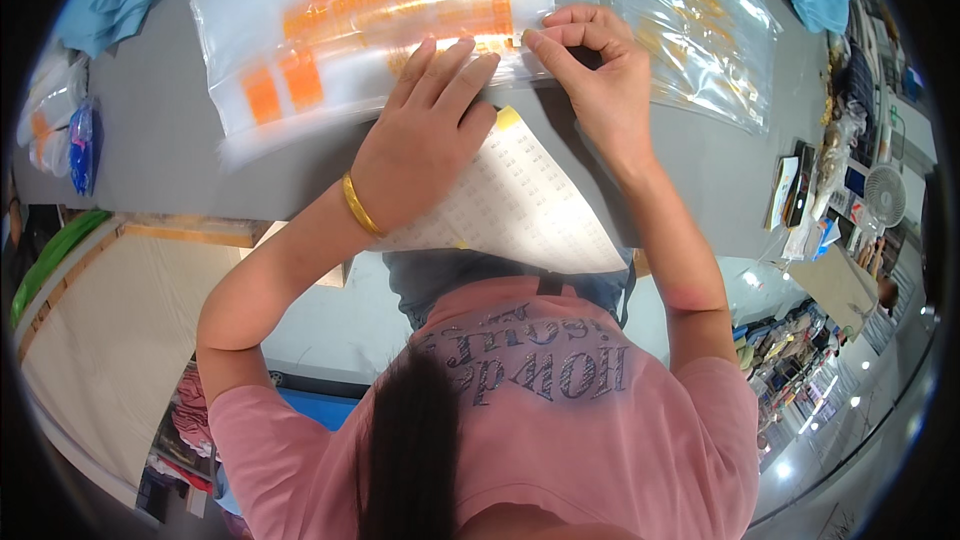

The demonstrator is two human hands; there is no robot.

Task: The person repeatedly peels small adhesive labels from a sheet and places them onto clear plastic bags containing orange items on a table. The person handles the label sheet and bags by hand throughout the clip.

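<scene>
Head view: bag [370, 30] lies under fingertips [464, 48] of both hands [420, 145] [612, 90] — seemingly.

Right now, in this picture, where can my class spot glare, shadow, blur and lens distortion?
Head view: glare streaks the orange-printed clear bag; its lower-left corner looks blurred. Head view: dark shadow on the grey table beside the white sheet. Head view: the pale panel bows near the black rim.

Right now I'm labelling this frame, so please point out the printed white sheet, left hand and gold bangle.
Printed white sheet [522, 200], head view: its uncovered middle.
Left hand [422, 145], head view: its back.
Gold bangle [355, 206], head view: its band's outer face.
</scene>
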